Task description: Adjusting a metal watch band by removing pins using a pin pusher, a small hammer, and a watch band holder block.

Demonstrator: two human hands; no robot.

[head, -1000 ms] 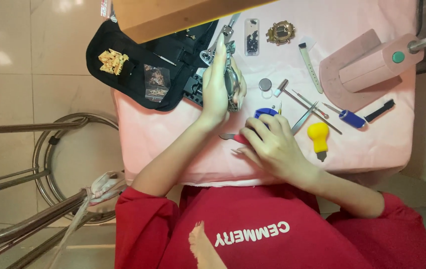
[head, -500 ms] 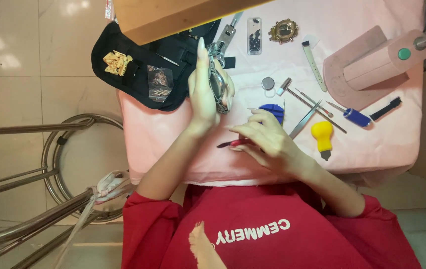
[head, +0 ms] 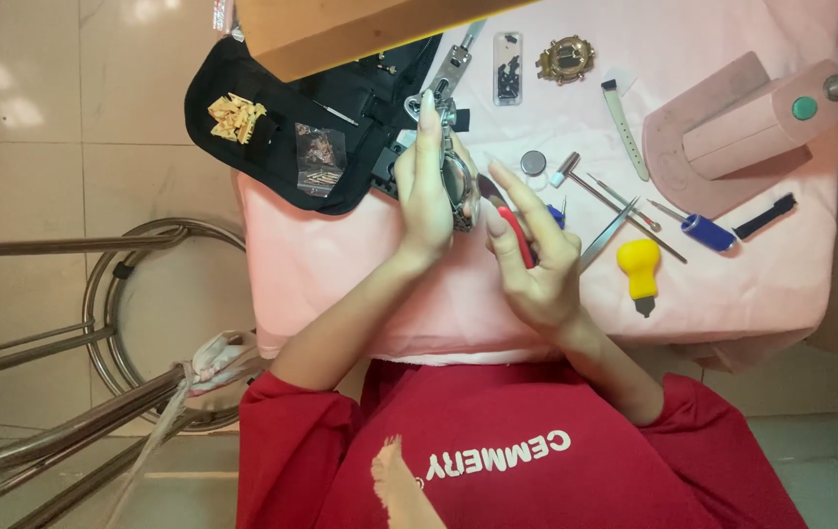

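1. Your left hand (head: 429, 186) is wrapping its fingers around a metal wristwatch (head: 458, 181) and holding it up on its edge. This way the side of the watch is facing your other hand. The watch is sitting just above the pink cloth (head: 340, 274), near the middle of the table.
2. Your right hand (head: 531, 264) is waiting at 3 o'clock from the watch, very close to it. It is pinching a thin red-handled tool (head: 515, 233) between thumb and fingers, like a pencil, so the tip is pointing at the watch. The other fingers are stretching out straight.
3. The small tools are lying at 3 o'clock from your hands, so you are able to grab them fast: tweezers (head: 607, 235), a yellow-handled tool (head: 639, 269), a blue-handled screwdriver (head: 703, 231) and a tiny hammer (head: 585, 186).
4. A black tool pouch (head: 291, 118) is lying open at 10 o'clock, showing little gold parts (head: 236, 116).
5. A gold watch case (head: 566, 59) and a loose strap piece (head: 624, 127) are resting at 1 o'clock, out of the way.
6. A pink lamp base (head: 732, 127) is sitting at 2 o'clock.
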